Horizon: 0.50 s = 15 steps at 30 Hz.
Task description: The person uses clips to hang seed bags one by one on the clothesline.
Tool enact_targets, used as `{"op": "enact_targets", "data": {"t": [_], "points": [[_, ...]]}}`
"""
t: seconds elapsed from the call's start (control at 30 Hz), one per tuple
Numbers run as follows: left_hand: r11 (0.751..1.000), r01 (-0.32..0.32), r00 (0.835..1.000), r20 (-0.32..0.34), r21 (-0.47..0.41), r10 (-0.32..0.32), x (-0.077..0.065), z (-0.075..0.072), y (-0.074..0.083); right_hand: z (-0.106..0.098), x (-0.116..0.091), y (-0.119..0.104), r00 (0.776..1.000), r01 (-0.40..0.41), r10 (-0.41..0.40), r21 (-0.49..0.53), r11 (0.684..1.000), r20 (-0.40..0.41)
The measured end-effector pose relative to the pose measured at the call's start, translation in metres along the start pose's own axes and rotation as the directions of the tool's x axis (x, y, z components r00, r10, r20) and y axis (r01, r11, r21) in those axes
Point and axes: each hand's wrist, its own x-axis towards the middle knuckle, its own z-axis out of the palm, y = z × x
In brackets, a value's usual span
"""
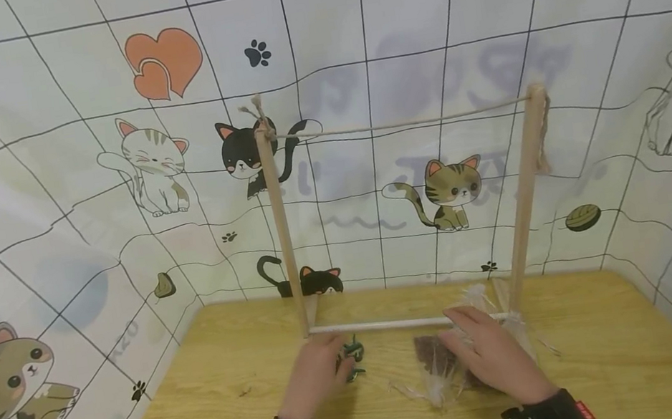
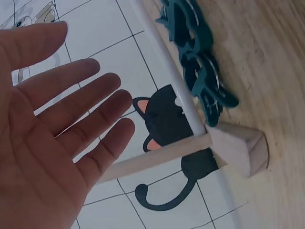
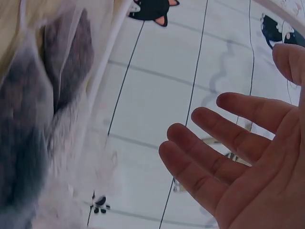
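Note:
My left hand [image 1: 318,374] hovers over the table beside several dark green clips [image 1: 354,352], its fingers loosely extended and holding nothing. In the left wrist view the clips [image 2: 202,57] lie bunched along a white rod [image 2: 164,57], apart from the spread fingers. Above sheer drawstring bags [image 1: 435,361] with dark contents is my right hand [image 1: 494,352]. The right wrist view shows the fingers relaxed and apart from the bags [image 3: 71,62]; what is inside them cannot be made out clearly.
A wooden frame stands behind the hands, with a left post [image 1: 282,232], a right post [image 1: 528,195] and a cord [image 1: 401,124] tied between their tops. Its white rod [image 1: 379,324] runs low between the posts. A cat-printed cloth [image 1: 355,250] hangs around the wooden table [image 1: 208,402].

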Motion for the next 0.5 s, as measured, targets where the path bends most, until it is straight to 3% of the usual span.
{"op": "enact_targets", "data": {"t": [0.13, 0.33, 0.5], "points": [[0.999, 0.038, 0.997, 0.066, 0.008, -0.038, 0.001, 0.007, 0.004, 0.016, 0.005, -0.013, 0.998, -0.015, 0.013, 0.036, 0.999, 0.058], [0.997, 0.032, 0.998, 0.059, 0.077, -0.036, 0.004, 0.015, 0.010, 0.040, 0.010, -0.023, 0.994, -0.018, 0.007, 0.103, 0.995, 0.107], [0.993, 0.050, 0.994, 0.090, 0.109, -0.060, 0.006, 0.019, 0.016, 0.054, 0.010, -0.027, 0.994, 0.041, -0.051, 0.104, 0.994, 0.094]]}}
